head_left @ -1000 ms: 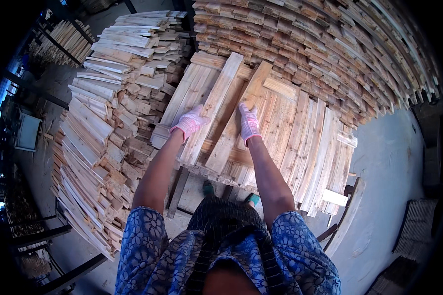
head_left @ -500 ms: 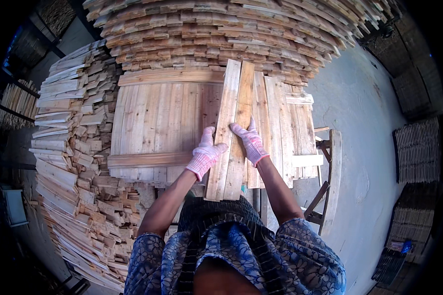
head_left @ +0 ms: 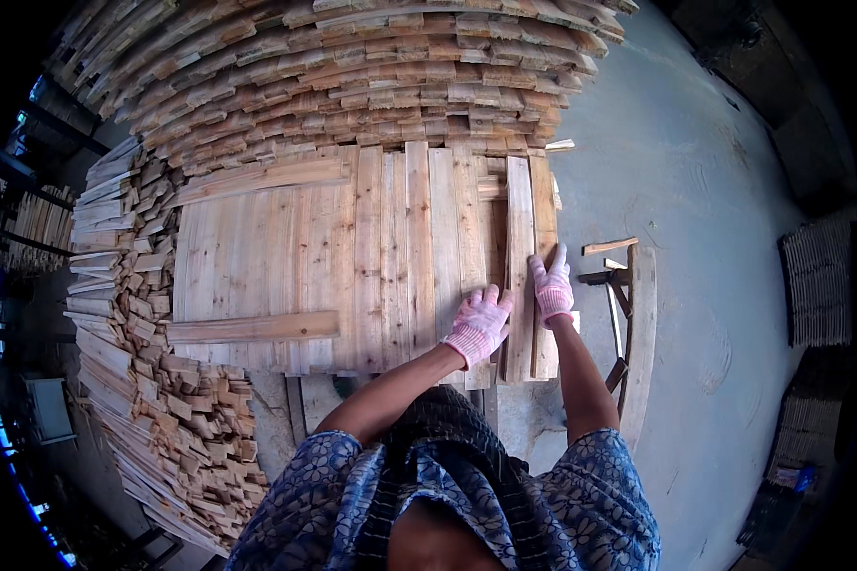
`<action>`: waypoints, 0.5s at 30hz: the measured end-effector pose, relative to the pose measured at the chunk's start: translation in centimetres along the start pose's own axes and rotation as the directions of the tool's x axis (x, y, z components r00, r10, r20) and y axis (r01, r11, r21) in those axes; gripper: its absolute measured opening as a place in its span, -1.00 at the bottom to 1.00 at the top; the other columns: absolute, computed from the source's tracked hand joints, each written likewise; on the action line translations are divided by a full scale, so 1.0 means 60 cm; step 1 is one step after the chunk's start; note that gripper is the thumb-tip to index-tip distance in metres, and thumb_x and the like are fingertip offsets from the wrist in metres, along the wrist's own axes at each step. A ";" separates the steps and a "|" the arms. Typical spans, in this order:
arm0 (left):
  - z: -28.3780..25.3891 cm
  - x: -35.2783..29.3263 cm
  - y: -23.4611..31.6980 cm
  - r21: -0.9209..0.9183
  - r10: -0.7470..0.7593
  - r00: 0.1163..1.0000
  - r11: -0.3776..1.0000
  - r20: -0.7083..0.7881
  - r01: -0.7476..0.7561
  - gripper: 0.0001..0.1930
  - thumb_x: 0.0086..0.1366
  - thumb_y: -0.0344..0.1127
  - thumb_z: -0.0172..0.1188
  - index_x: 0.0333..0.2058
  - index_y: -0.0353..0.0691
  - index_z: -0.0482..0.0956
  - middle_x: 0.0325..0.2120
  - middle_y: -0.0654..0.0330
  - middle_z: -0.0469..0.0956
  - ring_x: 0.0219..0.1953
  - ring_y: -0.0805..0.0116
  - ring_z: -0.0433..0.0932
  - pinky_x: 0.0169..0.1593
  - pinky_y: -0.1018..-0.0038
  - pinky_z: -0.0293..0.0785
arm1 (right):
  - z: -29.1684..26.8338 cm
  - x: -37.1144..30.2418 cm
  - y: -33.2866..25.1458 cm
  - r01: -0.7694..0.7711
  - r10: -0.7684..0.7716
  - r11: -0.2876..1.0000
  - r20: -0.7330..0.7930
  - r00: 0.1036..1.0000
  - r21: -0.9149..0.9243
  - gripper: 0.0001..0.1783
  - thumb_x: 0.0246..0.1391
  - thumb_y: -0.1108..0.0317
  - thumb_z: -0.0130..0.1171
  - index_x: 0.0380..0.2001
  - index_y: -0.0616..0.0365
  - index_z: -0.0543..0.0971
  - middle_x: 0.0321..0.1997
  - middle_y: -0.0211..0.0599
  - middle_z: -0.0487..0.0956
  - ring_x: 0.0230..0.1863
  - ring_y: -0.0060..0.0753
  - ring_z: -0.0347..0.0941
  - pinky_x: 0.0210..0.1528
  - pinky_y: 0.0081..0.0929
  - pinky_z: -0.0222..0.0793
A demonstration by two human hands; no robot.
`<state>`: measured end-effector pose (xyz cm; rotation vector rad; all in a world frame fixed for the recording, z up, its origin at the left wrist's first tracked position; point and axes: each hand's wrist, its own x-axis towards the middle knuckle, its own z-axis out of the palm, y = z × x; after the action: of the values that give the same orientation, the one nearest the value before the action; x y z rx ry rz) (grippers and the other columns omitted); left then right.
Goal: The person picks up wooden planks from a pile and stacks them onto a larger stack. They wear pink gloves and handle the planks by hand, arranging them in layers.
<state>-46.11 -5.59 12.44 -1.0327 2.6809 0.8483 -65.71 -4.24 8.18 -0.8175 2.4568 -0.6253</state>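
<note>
Pink-and-white knitted gloves cover both hands. My left hand (head_left: 481, 325) rests low on the boards, fingers forward and thumb out, against the left side of a narrow wooden plank (head_left: 519, 228). A second plank (head_left: 544, 205) lies beside it at the right end. My right hand (head_left: 552, 287) straddles that second plank, thumb on its left and a straight finger along its right edge. Both planks lie lengthwise away from me. Left of them a row of boards (head_left: 295, 247) forms a flat panel, with two crosswise slats (head_left: 257, 327) on its left part.
Tall stacked boards (head_left: 352, 76) rise behind the panel. Loose short planks (head_left: 133, 352) are heaped on the left. At right, a wooden trestle (head_left: 640, 333) stands on the grey floor (head_left: 705, 266), and dark slatted stacks (head_left: 817, 285) line the far right.
The two planks held up over the panel are now down at its right end. Both hands moved right and lower, and my left hand shifted off the planks' top onto their left side.
</note>
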 end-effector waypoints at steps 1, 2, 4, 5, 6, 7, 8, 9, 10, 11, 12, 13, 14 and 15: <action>0.020 -0.018 -0.017 0.012 0.016 0.999 1.000 -0.040 -0.015 -0.29 0.25 -0.08 0.28 0.33 -0.08 0.26 0.28 -0.02 0.24 0.31 -0.11 0.27 0.31 0.05 0.31 | 0.000 -0.004 -0.010 0.035 -0.035 0.999 -0.010 0.999 -0.040 -0.11 0.28 -0.16 0.06 0.51 -0.08 0.00 0.36 0.30 0.30 0.33 0.32 0.32 0.31 0.01 0.31; 0.031 -0.038 -0.027 0.024 0.041 0.996 0.999 -0.077 -0.039 -0.29 0.25 -0.07 0.28 0.33 -0.08 0.27 0.29 0.00 0.24 0.31 -0.10 0.27 0.32 0.05 0.30 | -0.002 -0.008 -0.017 0.063 -0.066 0.995 -0.025 0.998 -0.080 -0.15 0.30 -0.15 0.03 0.51 -0.11 0.01 0.32 0.31 0.33 0.28 0.36 0.36 0.26 0.04 0.35; 0.071 -0.090 -0.047 0.041 0.158 0.965 0.987 -0.208 -0.153 -0.22 0.22 0.14 0.27 0.34 -0.09 0.31 0.32 -0.05 0.20 0.37 -0.14 0.18 0.41 0.03 0.17 | -0.014 -0.017 -0.040 0.076 -0.068 0.982 0.052 0.996 -0.173 -0.22 0.34 -0.12 -0.03 0.50 -0.11 0.05 0.25 0.35 0.36 0.19 0.39 0.41 0.19 0.08 0.40; 0.081 -0.110 -0.043 0.042 0.220 0.936 0.975 -0.273 -0.217 -0.17 0.19 0.21 0.26 0.35 -0.09 0.30 0.32 -0.11 0.19 0.38 -0.18 0.15 0.43 -0.01 0.11 | -0.020 -0.015 -0.047 0.082 -0.068 0.972 0.075 0.995 -0.219 -0.25 0.35 -0.10 -0.06 0.49 -0.12 0.07 0.21 0.36 0.37 0.15 0.40 0.44 0.15 0.10 0.42; 0.089 -0.131 -0.041 0.048 0.277 0.900 0.959 -0.337 -0.278 -0.12 0.17 0.28 0.25 0.35 -0.10 0.29 0.32 -0.17 0.18 0.39 -0.22 0.12 0.45 -0.05 0.06 | -0.008 -0.009 -0.048 0.141 -0.131 0.968 0.063 0.989 -0.207 -0.28 0.37 -0.09 -0.08 0.48 -0.11 0.10 0.20 0.37 0.38 0.12 0.41 0.45 0.13 0.10 0.43; 0.105 -0.146 -0.036 0.075 0.314 0.894 0.949 -0.319 -0.306 -0.04 0.12 0.38 0.24 0.35 -0.12 0.30 0.29 -0.25 0.19 0.39 -0.27 0.10 0.47 -0.13 -0.05 | 0.008 0.000 -0.044 0.197 -0.193 0.960 0.041 0.980 -0.199 -0.30 0.38 -0.08 -0.10 0.47 -0.11 0.12 0.18 0.38 0.38 0.10 0.41 0.46 0.11 0.10 0.44; 0.102 -0.156 -0.023 0.095 0.345 0.903 0.939 -0.257 -0.331 -0.02 0.05 0.39 0.28 0.33 -0.07 0.32 0.30 -0.24 0.20 0.40 -0.28 0.08 0.46 -0.19 -0.12 | 0.024 0.009 -0.039 0.249 -0.250 0.949 0.017 0.968 -0.195 -0.33 0.39 -0.07 -0.12 0.46 -0.10 0.14 0.16 0.39 0.38 0.08 0.41 0.47 0.09 0.09 0.44; 0.111 -0.161 -0.016 0.133 0.383 0.890 0.924 -0.249 -0.360 -0.03 0.00 0.39 0.31 0.31 -0.03 0.33 0.28 -0.21 0.22 0.39 -0.27 0.10 0.44 -0.22 -0.10 | 0.048 0.012 -0.048 0.326 -0.331 0.933 -0.008 0.944 -0.154 -0.34 0.39 -0.07 -0.12 0.45 -0.10 0.17 0.15 0.43 0.36 0.09 0.43 0.47 0.10 0.08 0.44; 0.120 -0.163 -0.016 0.169 0.402 0.881 0.914 -0.251 -0.369 -0.03 -0.04 0.39 0.33 0.29 0.01 0.35 0.27 -0.18 0.24 0.37 -0.26 0.12 0.42 -0.25 -0.09 | 0.043 0.003 -0.076 0.263 -0.263 0.953 0.015 0.965 -0.148 -0.35 0.39 -0.06 -0.13 0.44 -0.08 0.17 0.16 0.44 0.35 0.14 0.43 0.43 0.14 0.07 0.40; 0.126 -0.158 -0.019 0.220 0.394 0.876 0.914 -0.278 -0.341 -0.05 -0.05 0.38 0.33 0.27 0.03 0.36 0.26 -0.15 0.26 0.36 -0.25 0.13 0.39 -0.26 -0.05 | 0.048 0.009 -0.080 0.282 -0.279 0.954 0.038 0.959 -0.105 -0.35 0.39 -0.06 -0.14 0.44 -0.08 0.17 0.17 0.44 0.35 0.16 0.43 0.42 0.17 0.07 0.39; 0.132 -0.151 -0.022 0.271 0.384 0.871 0.912 -0.306 -0.307 -0.07 -0.06 0.37 0.33 0.25 0.05 0.37 0.25 -0.12 0.27 0.34 -0.25 0.15 0.37 -0.27 -0.02 | 0.054 0.014 -0.079 0.301 -0.297 0.952 0.062 0.953 -0.061 -0.34 0.39 -0.06 -0.14 0.44 -0.08 0.17 0.18 0.43 0.35 0.19 0.43 0.40 0.19 0.07 0.37; 0.142 -0.146 -0.017 0.306 0.365 0.866 0.914 -0.342 -0.265 -0.09 -0.08 0.36 0.34 0.23 0.08 0.38 0.23 -0.10 0.29 0.33 -0.25 0.16 0.34 -0.28 0.01 | 0.052 0.017 -0.071 0.330 -0.324 0.940 0.077 0.943 -0.083 -0.35 0.39 -0.06 -0.14 0.44 -0.08 0.17 0.17 0.42 0.36 0.20 0.43 0.39 0.20 0.08 0.36; 0.145 -0.141 -0.010 0.333 0.393 0.850 0.901 -0.351 -0.279 -0.11 -0.08 0.36 0.33 0.21 0.09 0.39 0.21 -0.06 0.30 0.31 -0.24 0.18 0.31 -0.26 0.06 | 0.048 0.025 -0.060 0.361 -0.353 0.927 0.089 0.931 -0.101 -0.36 0.39 -0.06 -0.14 0.43 -0.09 0.18 0.17 0.40 0.37 0.21 0.44 0.38 0.20 0.08 0.36; 0.145 -0.132 -0.006 0.369 0.414 0.836 0.886 -0.361 -0.280 -0.14 -0.09 0.35 0.33 0.18 0.10 0.41 0.18 -0.03 0.32 0.29 -0.22 0.19 0.27 -0.24 0.11 | 0.046 0.035 -0.060 0.402 -0.392 0.909 0.103 0.914 -0.109 -0.36 0.39 -0.06 -0.14 0.43 -0.10 0.18 0.16 0.39 0.38 0.22 0.44 0.37 0.21 0.09 0.35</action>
<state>-40.48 3.54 7.61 -0.7281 3.3094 0.2364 -64.10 -8.90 7.40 -1.3894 2.2896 -0.5630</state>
